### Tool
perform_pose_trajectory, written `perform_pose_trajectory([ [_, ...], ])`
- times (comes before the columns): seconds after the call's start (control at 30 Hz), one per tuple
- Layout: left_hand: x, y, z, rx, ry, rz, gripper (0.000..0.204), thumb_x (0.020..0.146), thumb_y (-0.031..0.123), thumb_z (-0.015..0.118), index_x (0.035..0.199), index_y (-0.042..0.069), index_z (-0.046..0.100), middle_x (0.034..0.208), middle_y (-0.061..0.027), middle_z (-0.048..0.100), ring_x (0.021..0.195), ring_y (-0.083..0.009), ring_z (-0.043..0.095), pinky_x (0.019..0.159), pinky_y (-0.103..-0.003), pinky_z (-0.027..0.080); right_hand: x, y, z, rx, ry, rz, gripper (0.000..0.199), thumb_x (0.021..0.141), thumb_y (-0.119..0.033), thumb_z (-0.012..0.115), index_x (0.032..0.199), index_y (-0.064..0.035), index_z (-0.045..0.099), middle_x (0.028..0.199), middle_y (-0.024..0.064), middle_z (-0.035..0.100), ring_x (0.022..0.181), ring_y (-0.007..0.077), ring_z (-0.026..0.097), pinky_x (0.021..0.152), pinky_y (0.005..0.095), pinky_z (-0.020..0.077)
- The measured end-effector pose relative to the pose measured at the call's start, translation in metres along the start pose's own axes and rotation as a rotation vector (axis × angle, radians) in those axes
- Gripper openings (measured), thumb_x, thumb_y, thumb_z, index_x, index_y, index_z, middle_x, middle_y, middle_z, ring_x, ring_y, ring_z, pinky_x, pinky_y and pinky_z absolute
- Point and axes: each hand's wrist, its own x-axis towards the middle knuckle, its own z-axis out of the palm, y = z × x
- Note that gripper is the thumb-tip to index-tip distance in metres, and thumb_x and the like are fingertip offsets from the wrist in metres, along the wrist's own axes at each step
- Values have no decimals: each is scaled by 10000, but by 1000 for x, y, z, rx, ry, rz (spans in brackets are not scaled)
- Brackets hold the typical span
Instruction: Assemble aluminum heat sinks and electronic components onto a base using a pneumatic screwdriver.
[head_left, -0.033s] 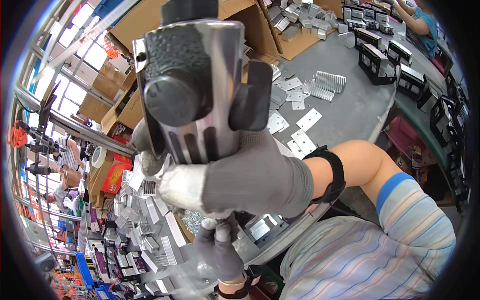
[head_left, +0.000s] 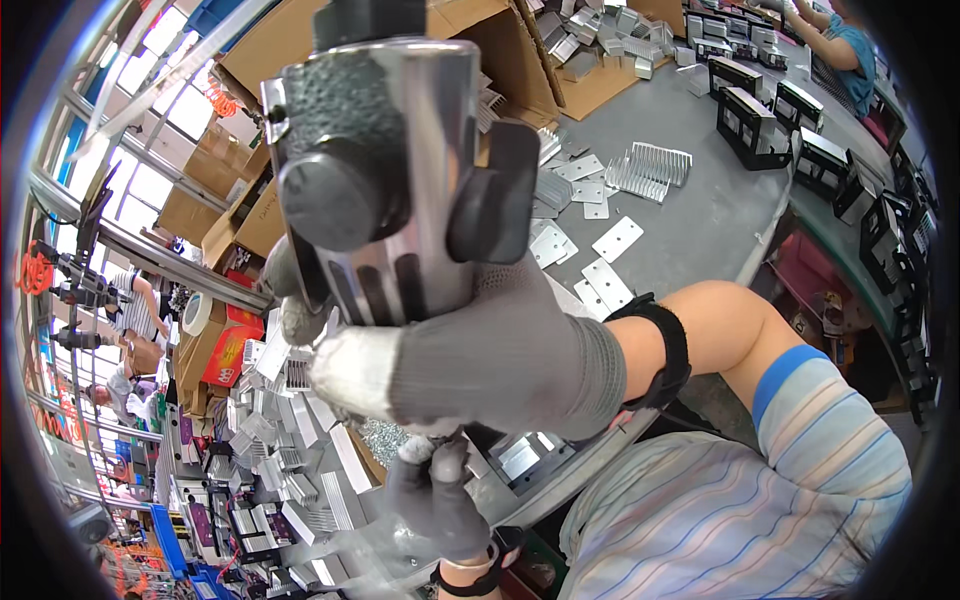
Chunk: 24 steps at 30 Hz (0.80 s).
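A chrome-and-black power screwdriver (head_left: pixel 430 150) with a round black knob fills the upper middle of the view, close to the camera. My right hand (head_left: pixel 480 360), in a grey glove with white fingertips, is wrapped round its lower body. The tool's tip is hidden behind that hand. Just below, my left hand (head_left: pixel 440 505) wears a similar glove, its thumb and finger bent close together. Whatever they pinch, if anything, is too small or hidden to name. Beside its fingertips, a box of small silver screws (head_left: pixel 385 440) shows partly.
Silver finned heat sinks (head_left: pixel 650 172) and flat drilled plates (head_left: pixel 617 238) lie on the grey table (head_left: pixel 700 220). Black frames (head_left: pixel 750 125) line the right side. Cardboard boxes (head_left: pixel 290 70) stand behind the tool. Another person (head_left: pixel 845 50) works at the far right.
The screwdriver and my right hand have shifted slightly left. My left hand's fingertips have moved a little, and its thumb and finger look slightly farther apart.
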Motion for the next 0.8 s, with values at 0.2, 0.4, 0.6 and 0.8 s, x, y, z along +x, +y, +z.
perform_pose_trajectory([
  [0.2,1,5,-8,-47,-152,-176,646,667,524,763,914,-54,612,752,-39,583,687,-132,517,630,-266,419,-4,-1,-1,167,-90,220,198,670,-124,657,779,11,560,581,18,544,547,58,478,505,266,418],
  [0.4,-8,-10,-20,258,-294,136,1101,537,651,768,1287,-48,366,1126,-155,524,979,-234,516,851,-361,419,-6,21,-15,-53,-208,279,244,646,-139,655,814,17,569,605,54,559,561,90,492,537,274,433],
  [0.6,-15,-22,-19,169,-438,-67,1366,453,726,745,1418,-43,158,1298,-245,431,1169,-333,474,956,-424,406,-6,32,-10,-237,-298,237,280,619,-167,680,809,14,583,628,76,574,581,124,527,589,302,459],
  [0.8,-16,-41,-24,190,-481,-15,1201,505,694,762,1325,-48,292,1210,-224,471,1111,-350,499,916,-432,419,-9,30,-2,-345,-379,192,280,589,-183,687,738,15,556,618,126,576,566,182,564,580,316,463],
])
